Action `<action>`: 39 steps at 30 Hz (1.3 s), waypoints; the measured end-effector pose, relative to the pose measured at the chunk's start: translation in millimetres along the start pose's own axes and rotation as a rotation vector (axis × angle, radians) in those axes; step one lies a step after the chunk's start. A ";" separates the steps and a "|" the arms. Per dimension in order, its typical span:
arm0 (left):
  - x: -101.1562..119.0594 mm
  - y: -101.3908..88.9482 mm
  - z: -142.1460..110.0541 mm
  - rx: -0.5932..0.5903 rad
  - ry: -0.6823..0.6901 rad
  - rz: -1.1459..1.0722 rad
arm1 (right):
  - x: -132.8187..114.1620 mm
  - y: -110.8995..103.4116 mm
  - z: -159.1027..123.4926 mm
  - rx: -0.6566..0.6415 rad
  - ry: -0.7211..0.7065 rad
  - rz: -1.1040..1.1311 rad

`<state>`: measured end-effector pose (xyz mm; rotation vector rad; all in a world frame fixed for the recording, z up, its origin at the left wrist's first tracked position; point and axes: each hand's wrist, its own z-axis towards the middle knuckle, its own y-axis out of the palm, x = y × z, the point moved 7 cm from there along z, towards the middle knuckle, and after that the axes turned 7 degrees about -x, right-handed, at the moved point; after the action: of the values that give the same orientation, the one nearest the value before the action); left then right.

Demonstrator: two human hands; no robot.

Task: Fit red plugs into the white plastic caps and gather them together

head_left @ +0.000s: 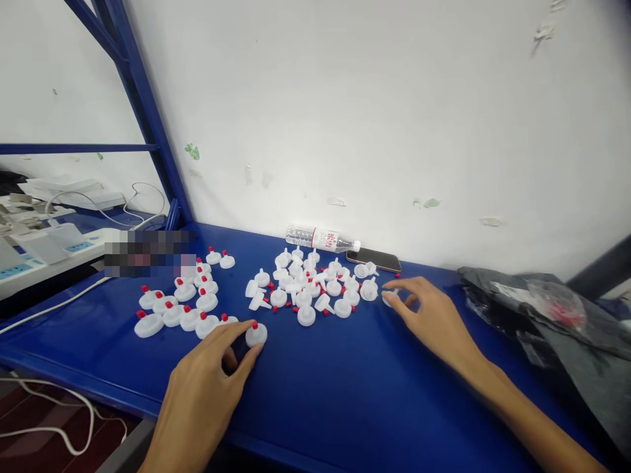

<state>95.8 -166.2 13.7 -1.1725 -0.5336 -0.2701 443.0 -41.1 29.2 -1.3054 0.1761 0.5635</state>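
Note:
In the head view my left hand (210, 371) grips a white nozzle cap with a red tip (256, 336) by its rim, thumb on one side and forefinger on the other. My right hand (428, 315) pinches another white nozzle cap (390, 297), partly hidden by the fingers, at the right of the pile. Between the hands, farther back, lies a heap of white nozzle caps (306, 316) with loose small red tips (325, 313) scattered among them. To the left, several red-tipped nozzle caps (148, 324) stand upright in rough rows.
Behind the heap a clear plastic bottle (323, 239) lies on its side, beside a dark phone (374, 259). A grey plastic bag (532, 309) lies on the right of the blue table (335, 394). White power strips (73, 253) and cables occupy the far left, near a blue metal frame (142, 92).

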 end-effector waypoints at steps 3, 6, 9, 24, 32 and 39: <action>-2.8 0.6 -1.3 0.038 0.017 -0.026 | 4.3 4.6 2.5 -0.038 -0.019 0.011; 1.4 -4.3 -7.6 0.118 0.069 -0.069 | 1.7 -8.2 4.0 0.029 -0.042 0.096; 17.4 -16.5 -22.7 0.238 0.154 -0.158 | -12.5 -21.8 -0.3 0.077 -0.089 0.236; 74.5 50.0 -33.9 -0.193 0.338 -0.324 | -74.7 23.1 -32.3 -0.226 -0.182 0.573; 73.9 60.3 -36.1 -0.283 0.357 -0.162 | -55.2 27.3 -10.8 -0.154 -0.195 0.198; 77.0 56.2 -36.0 -0.243 0.335 -0.096 | -64.4 30.1 -17.0 -0.177 -0.273 -0.042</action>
<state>196.4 -172.9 -0.7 -1.3041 -0.2663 -0.6156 376.6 -71.5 26.4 -1.3845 -0.1294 0.7270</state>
